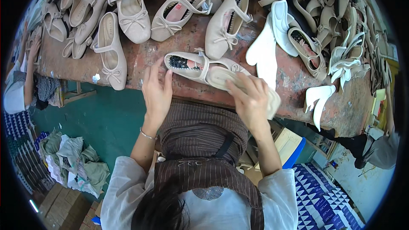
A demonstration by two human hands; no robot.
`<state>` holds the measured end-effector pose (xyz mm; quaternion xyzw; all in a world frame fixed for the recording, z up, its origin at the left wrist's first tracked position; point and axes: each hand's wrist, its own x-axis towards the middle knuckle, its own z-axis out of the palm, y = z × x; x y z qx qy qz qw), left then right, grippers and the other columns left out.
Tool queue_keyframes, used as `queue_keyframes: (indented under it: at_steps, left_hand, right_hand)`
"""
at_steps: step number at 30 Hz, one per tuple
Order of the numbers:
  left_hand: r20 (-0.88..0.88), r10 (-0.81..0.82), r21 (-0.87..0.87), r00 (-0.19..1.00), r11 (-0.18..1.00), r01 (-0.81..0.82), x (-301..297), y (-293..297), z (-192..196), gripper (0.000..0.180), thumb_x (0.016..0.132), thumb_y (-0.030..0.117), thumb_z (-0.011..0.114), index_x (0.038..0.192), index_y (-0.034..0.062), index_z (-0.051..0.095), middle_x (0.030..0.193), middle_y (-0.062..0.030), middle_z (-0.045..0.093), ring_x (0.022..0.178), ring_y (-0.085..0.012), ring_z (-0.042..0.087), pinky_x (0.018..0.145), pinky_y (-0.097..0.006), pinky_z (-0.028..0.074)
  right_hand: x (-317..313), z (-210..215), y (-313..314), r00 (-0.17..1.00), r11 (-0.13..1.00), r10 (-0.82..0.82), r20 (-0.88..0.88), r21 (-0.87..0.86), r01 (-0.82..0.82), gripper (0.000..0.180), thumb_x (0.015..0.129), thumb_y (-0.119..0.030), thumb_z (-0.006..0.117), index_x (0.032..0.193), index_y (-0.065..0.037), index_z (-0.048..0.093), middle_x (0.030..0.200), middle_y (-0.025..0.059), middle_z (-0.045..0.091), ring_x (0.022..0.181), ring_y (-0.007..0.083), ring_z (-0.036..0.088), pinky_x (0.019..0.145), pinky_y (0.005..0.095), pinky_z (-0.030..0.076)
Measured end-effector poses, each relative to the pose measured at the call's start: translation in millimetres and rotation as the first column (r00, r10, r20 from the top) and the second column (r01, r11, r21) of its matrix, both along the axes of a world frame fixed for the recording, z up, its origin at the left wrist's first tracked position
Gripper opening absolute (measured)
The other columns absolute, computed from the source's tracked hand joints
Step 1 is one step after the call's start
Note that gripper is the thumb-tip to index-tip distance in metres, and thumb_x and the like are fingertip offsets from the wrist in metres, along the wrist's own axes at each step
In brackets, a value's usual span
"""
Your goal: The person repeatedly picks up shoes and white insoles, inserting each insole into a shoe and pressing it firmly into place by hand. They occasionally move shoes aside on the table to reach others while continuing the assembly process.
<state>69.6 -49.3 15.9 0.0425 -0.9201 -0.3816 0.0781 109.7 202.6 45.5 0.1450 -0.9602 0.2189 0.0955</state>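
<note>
A cream strapped flat shoe [191, 64] lies on its side at the near edge of the worn reddish workbench [140, 55]. Its dark studded inner sole faces me. My left hand [156, 89] rests with spread fingers against the shoe's toe end. My right hand [252, 98] presses a cream insole [226, 76] onto the shoe's heel end, fingers curled over it.
Several cream bow-front flats [111, 51] crowd the bench's back and left. White insole pieces [266, 49] and strapped uppers [306, 47] lie at right. A heap of cloth [72, 162] sits on the green floor at left. Another person's arm [30, 74] shows at far left.
</note>
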Motion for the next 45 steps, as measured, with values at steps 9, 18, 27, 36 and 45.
queue_keyframes:
  at_steps: [9,18,27,36,45]
  left_hand:
    - [0.164,-0.062,0.258,0.984,0.966,0.018,31,-11,-12,0.055,0.080,-0.010,0.061,0.134,-0.0031,0.058,0.083,-0.0062,0.050,0.063,-0.0101,0.053,0.050,-0.023,0.048]
    - [0.190,-0.054,0.502,0.980,0.864,-0.049,29,-26,-27,0.043,0.086,0.001,0.073,0.128,-0.0023,0.064,0.090,-0.0028,0.048,0.073,-0.0058,0.051,0.056,-0.017,0.052]
    - [0.176,-0.039,0.493,0.984,0.868,-0.054,27,-27,-39,0.048,0.076,0.005,0.085,0.120,-0.0026,0.068,0.087,-0.0018,0.051,0.064,-0.0049,0.050,0.052,-0.019,0.046]
    - [0.122,-0.022,0.380,0.992,0.924,-0.026,19,-25,-44,0.039,0.073,0.007,0.085,0.109,-0.0016,0.073,0.077,-0.0025,0.055,0.061,-0.0078,0.049,0.052,-0.024,0.042]
    - [0.230,0.050,0.461,0.972,0.874,-0.154,10,-25,-47,0.016,0.079,-0.001,0.073,0.095,-0.0025,0.074,0.073,-0.0069,0.064,0.060,-0.0106,0.053,0.055,-0.026,0.043]
  right_hand:
    - [-9,-25,-21,0.974,0.954,0.195,0.117,-0.254,-0.161,0.023,0.074,-0.004,0.072,0.096,-0.005,0.077,0.115,0.0135,0.067,0.109,0.0309,0.062,0.093,0.0430,0.047]
    - [-25,-28,-59,0.962,0.930,0.257,0.088,-0.291,-0.222,0.006,0.076,0.000,0.073,0.082,0.001,0.072,0.101,0.0137,0.068,0.097,0.0330,0.065,0.085,0.0419,0.051]
    - [-32,-40,-77,0.935,0.896,0.314,0.165,-0.378,-0.234,0.018,0.075,0.000,0.070,0.092,-0.001,0.075,0.100,0.0113,0.067,0.098,0.0297,0.064,0.087,0.0407,0.053]
    - [-30,-56,-80,0.925,0.915,0.378,0.047,-0.173,-0.365,0.029,0.070,-0.001,0.066,0.098,-0.002,0.072,0.106,0.0116,0.068,0.099,0.0284,0.064,0.087,0.0412,0.052]
    - [-48,-47,-73,0.701,0.769,0.629,0.336,-0.136,-0.625,0.049,0.078,-0.004,0.057,0.127,-0.007,0.064,0.114,0.0081,0.069,0.081,0.0266,0.068,0.076,0.0378,0.057]
